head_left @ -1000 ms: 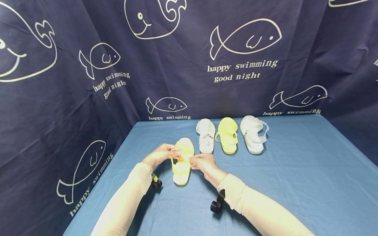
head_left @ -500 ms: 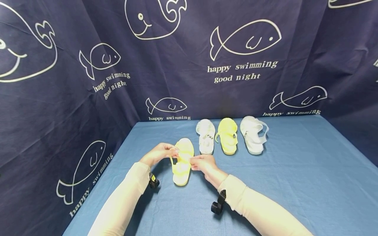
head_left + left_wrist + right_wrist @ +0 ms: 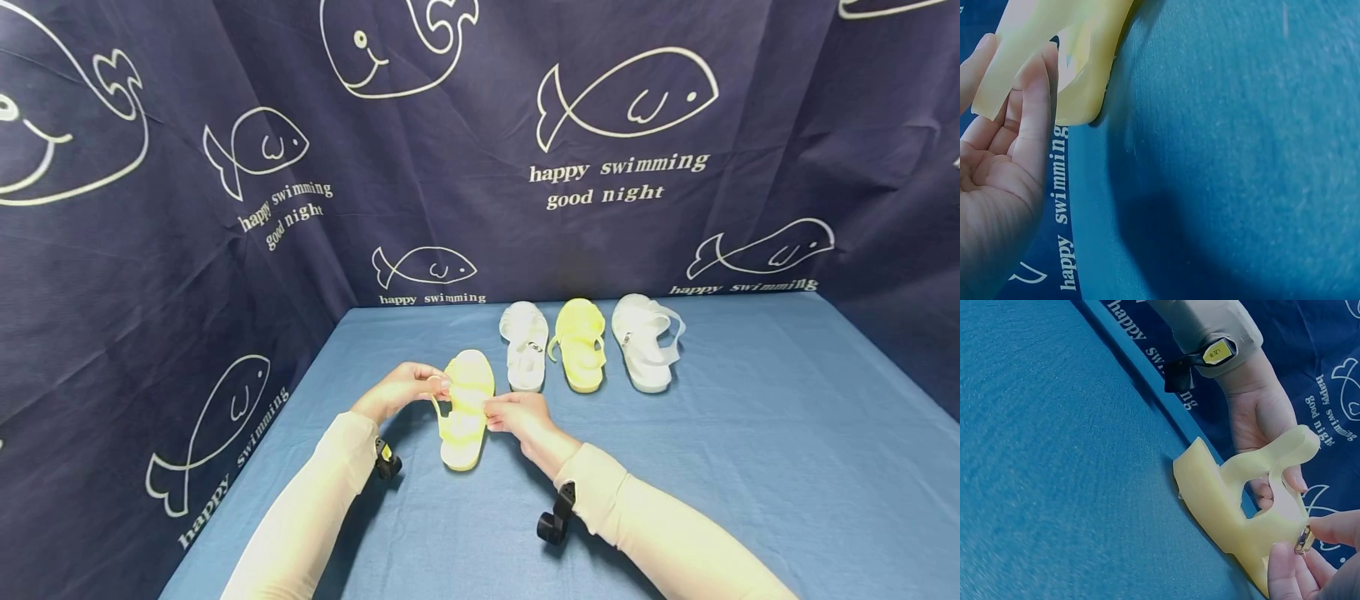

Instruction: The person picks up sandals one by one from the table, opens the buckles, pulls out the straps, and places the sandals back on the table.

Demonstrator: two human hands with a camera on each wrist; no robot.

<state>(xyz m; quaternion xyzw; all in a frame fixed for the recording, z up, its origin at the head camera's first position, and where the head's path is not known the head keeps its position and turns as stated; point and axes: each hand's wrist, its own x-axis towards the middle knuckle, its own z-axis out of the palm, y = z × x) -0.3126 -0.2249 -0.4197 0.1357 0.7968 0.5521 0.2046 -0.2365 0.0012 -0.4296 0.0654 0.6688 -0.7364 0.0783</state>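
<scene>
A pale yellow sandal (image 3: 461, 450) lies on the blue cloth in front of me, toe end nearer me or heel, I cannot tell which. My left hand (image 3: 400, 390) holds its loose strap at the left side; in the left wrist view the strap (image 3: 1002, 70) passes between thumb and fingers. On the sandal's right side, my right hand (image 3: 522, 418) pinches the strap's edge. Up close in the right wrist view, a small metal buckle (image 3: 1303, 540) sits between the right thumb and fingers. The sole there is partly hidden by the right fingers.
Behind and to the right stand a white sandal (image 3: 526, 367), a brighter yellow sandal (image 3: 582, 367) and another white sandal (image 3: 647, 367) with its strap sticking out. Blue cloth (image 3: 720, 475) covers the table. Dark curtains (image 3: 480, 208) with fish drawings enclose its back and sides.
My left hand has shifted slightly left, drawing the strap's end away from the middle of the sandal. The right hand keeps its place, and the sandals at the back have not moved.
</scene>
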